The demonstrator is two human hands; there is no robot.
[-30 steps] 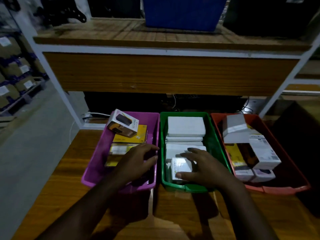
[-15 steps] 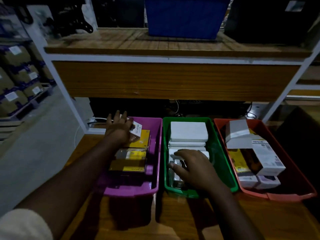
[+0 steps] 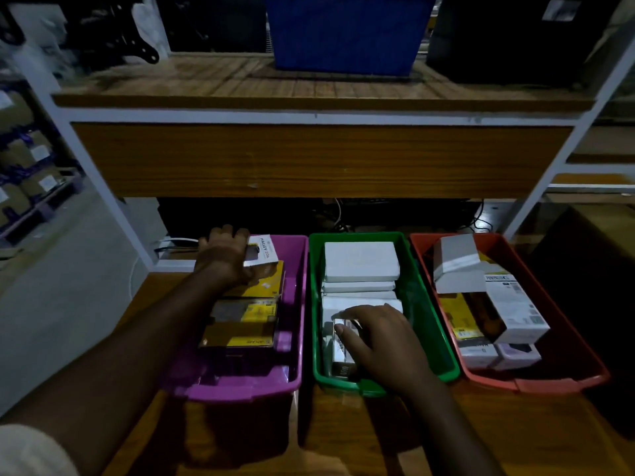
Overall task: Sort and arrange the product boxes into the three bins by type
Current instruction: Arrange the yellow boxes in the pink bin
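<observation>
Three bins stand side by side on the wooden table: a purple bin (image 3: 298,304), a green bin (image 3: 436,331) and a red bin (image 3: 584,359). My left hand (image 3: 223,255) grips a white box labelled HALLEY (image 3: 265,252) at the far end of the purple bin, above yellow-and-black boxes (image 3: 247,321). My right hand (image 3: 381,341) rests on a small white box (image 3: 340,348) at the near end of the green bin, in front of stacked plain white boxes (image 3: 360,261). The red bin holds white, grey and yellow boxes (image 3: 512,307).
A wooden shelf (image 3: 323,159) on a white frame overhangs the back of the bins, with a blue crate (image 3: 343,32) on top. Cables (image 3: 336,214) lie in the dark gap behind the bins. Cartons fill a rack (image 3: 24,173) at far left.
My left hand moved from the near part of the purple bin to its far end and closed on the HALLEY box. My right hand stayed on the small white box in the green bin.
</observation>
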